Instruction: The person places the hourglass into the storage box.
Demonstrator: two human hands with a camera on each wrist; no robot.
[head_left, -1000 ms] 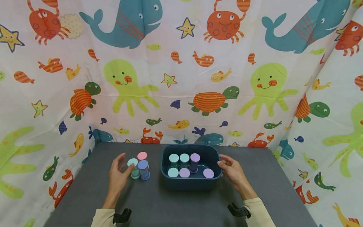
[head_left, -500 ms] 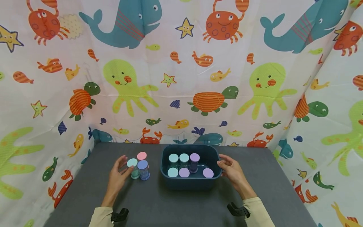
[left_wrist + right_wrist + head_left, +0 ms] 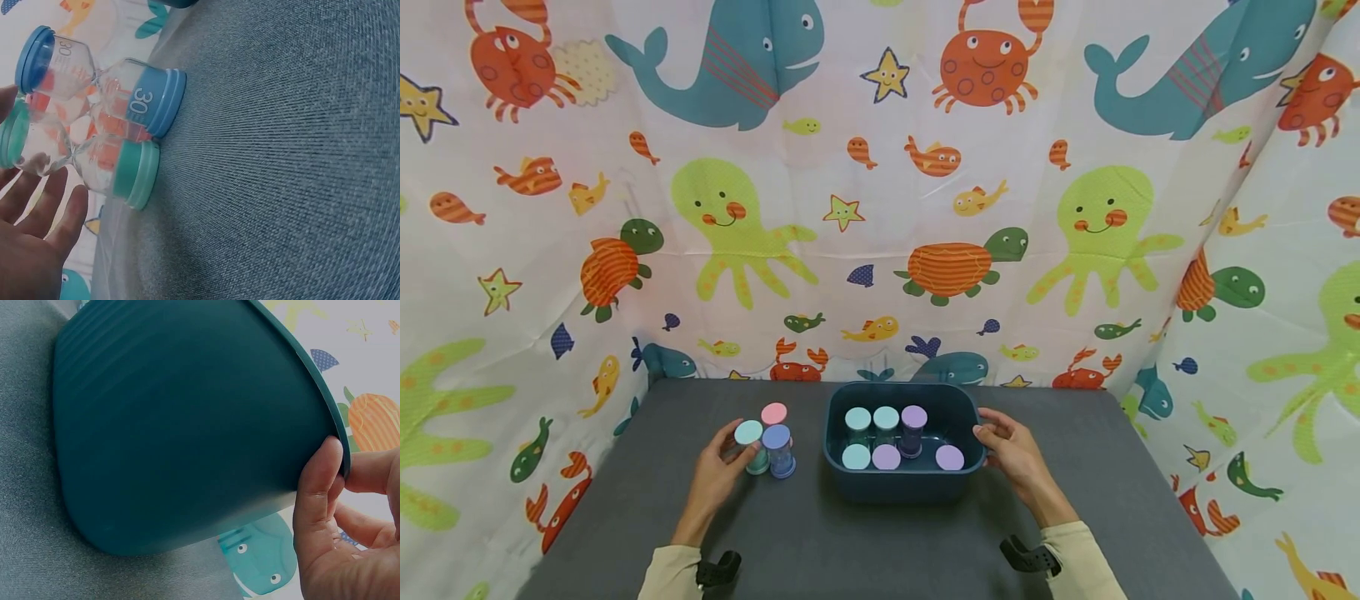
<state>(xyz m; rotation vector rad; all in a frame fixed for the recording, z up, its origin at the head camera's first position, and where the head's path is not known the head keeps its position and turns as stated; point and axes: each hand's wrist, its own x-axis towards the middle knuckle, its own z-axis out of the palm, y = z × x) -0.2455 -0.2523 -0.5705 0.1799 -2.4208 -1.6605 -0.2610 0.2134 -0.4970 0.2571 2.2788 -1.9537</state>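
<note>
My left hand (image 3: pixel 715 475) has its thumb and fingers around a teal-capped sand timer (image 3: pixel 749 435), which stands upright on the table. In the left wrist view, the timer's clear glass (image 3: pixel 47 147) lies between the thumb tip and the fingers. Right beside it stand a blue-capped sand timer (image 3: pixel 778 450) marked 30 and a pink-capped sand timer (image 3: pixel 773 413), partly hidden behind. My right hand (image 3: pixel 1018 454) pinches the right rim of a dark teal bin (image 3: pixel 902 487), thumb outside in the right wrist view. Several teal-capped and purple-capped sand timers (image 3: pixel 913 429) stand inside the bin.
The grey cloth-covered table (image 3: pixel 820 550) carries everything. A white curtain (image 3: pixel 880 325) printed with sea animals hangs along the back and sides. A dark strap (image 3: pixel 718 569) sits on the left wrist, another strap (image 3: pixel 1030 557) on the right.
The left hand's fingers have closed in around the teal-capped timer, from a wider spread one second ago. The right hand and the bin have kept their place.
</note>
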